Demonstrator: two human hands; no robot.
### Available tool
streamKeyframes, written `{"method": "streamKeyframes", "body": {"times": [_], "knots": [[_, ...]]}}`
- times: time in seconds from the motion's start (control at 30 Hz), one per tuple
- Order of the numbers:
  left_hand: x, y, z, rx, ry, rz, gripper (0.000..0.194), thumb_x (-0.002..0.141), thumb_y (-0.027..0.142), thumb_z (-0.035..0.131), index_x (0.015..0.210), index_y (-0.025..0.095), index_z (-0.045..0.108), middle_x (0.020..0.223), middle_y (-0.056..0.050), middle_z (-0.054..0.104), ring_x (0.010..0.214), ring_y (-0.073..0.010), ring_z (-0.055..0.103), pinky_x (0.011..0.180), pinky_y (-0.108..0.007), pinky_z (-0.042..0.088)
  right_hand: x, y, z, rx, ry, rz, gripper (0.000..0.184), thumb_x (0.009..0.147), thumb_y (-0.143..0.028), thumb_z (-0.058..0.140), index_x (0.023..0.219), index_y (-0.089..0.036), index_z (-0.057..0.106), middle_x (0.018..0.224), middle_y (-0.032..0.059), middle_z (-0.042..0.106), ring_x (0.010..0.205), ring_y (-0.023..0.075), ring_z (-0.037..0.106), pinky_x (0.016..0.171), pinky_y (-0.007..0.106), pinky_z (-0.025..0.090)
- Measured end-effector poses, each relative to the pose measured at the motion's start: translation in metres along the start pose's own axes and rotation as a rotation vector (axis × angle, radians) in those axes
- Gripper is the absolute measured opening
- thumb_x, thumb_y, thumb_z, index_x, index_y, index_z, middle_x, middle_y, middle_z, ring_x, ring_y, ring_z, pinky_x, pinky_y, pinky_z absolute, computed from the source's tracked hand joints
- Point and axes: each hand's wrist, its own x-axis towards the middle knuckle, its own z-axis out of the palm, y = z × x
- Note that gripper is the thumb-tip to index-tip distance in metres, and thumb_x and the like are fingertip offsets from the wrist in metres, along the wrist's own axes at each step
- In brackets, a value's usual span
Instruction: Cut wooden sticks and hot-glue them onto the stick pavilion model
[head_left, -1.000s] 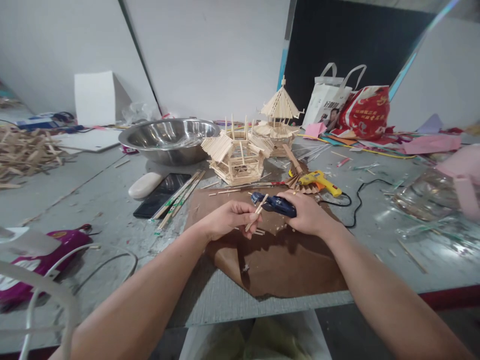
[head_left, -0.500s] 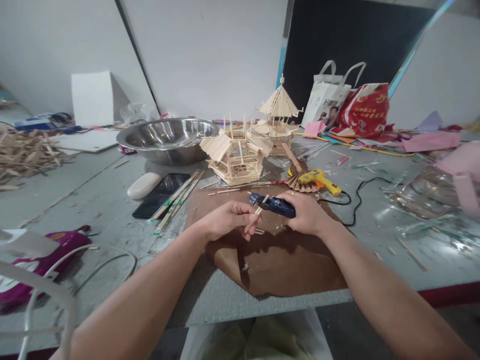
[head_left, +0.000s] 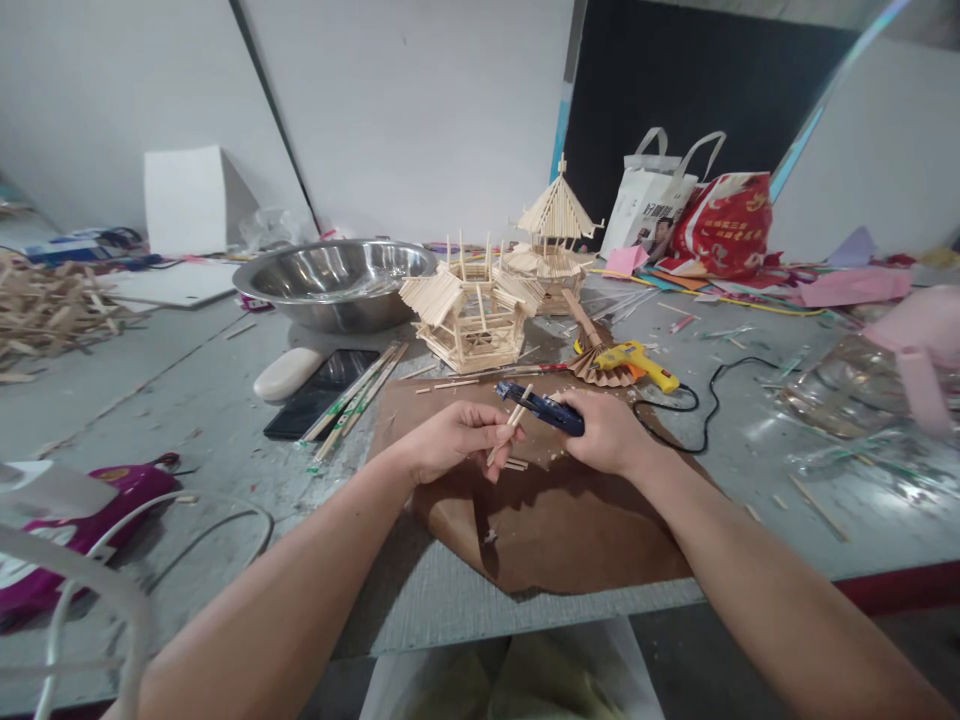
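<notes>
Between its thumb and fingers, my left hand [head_left: 469, 440] pinches thin wooden sticks [head_left: 517, 418] that slant up and away. My right hand [head_left: 606, 430] is wrapped around a dark blue hand cutter [head_left: 547, 408], its head pointing left. The cutter's head meets the upper part of the sticks; whether the jaws are closed on them I cannot tell. Below, short cut pieces of stick [head_left: 516, 464] lie on a brown paper sheet [head_left: 585, 545]. Just beyond the sheet stands a partly roofed pavilion model [head_left: 480, 335] made of sticks.
A roofed stick pavilion [head_left: 559, 215] stands behind. A steel basin [head_left: 337, 290], phone [head_left: 322, 390] and packaged sticks [head_left: 360, 395] are left. A yellow glue gun [head_left: 637, 363] with a black cord lies right, near a clear plastic container [head_left: 847, 385]. A magenta device [head_left: 97, 530] sits front left.
The cutter has shifted slightly left and down, its head now lying across the upper part of the sticks. My right hand has moved a little left with it; my left hand has barely moved.
</notes>
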Motion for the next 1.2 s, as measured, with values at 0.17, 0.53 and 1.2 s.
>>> {"method": "streamKeyframes", "body": {"times": [0.17, 0.53, 1.2], "knots": [[-0.001, 0.002, 0.001, -0.005, 0.032, -0.016, 0.028, 0.072, 0.036, 0.052, 0.083, 0.011, 0.055, 0.049, 0.003, 0.053, 0.043, -0.0068, 0.049, 0.047, -0.019, 0.035, 0.000, -0.005, -0.001, -0.033, -0.018, 0.075, 0.022, 0.062, -0.025, 0.049, 0.082, -0.021, 0.056, 0.077, 0.0042, 0.063, 0.072, 0.0185, 0.056, 0.062, 0.026, 0.037], [0.010, -0.005, 0.024, 0.589, 0.510, 0.253, 0.021, 0.075, 0.035, 0.044, 0.074, 0.015, 0.050, 0.063, 0.002, 0.048, 0.059, -0.0089, 0.043, 0.056, -0.020, 0.033, 0.001, -0.009, 0.003, -0.105, 0.055, 0.178, 0.015, 0.065, -0.029, 0.047, 0.077, -0.022, 0.053, 0.074, 0.0038, 0.061, 0.069, 0.0199, 0.056, 0.056, 0.027, 0.034], [0.011, -0.008, 0.027, 0.428, 0.618, 0.304, 0.032, 0.076, 0.040, 0.040, 0.075, 0.014, 0.058, 0.053, 0.003, 0.044, 0.056, -0.0093, 0.041, 0.054, -0.019, 0.033, -0.001, -0.012, 0.006, 0.170, 0.136, 0.110, 0.033, 0.063, -0.020, 0.049, 0.097, -0.017, 0.049, 0.087, 0.0076, 0.059, 0.080, 0.0204, 0.053, 0.069, 0.031, 0.039]]}}
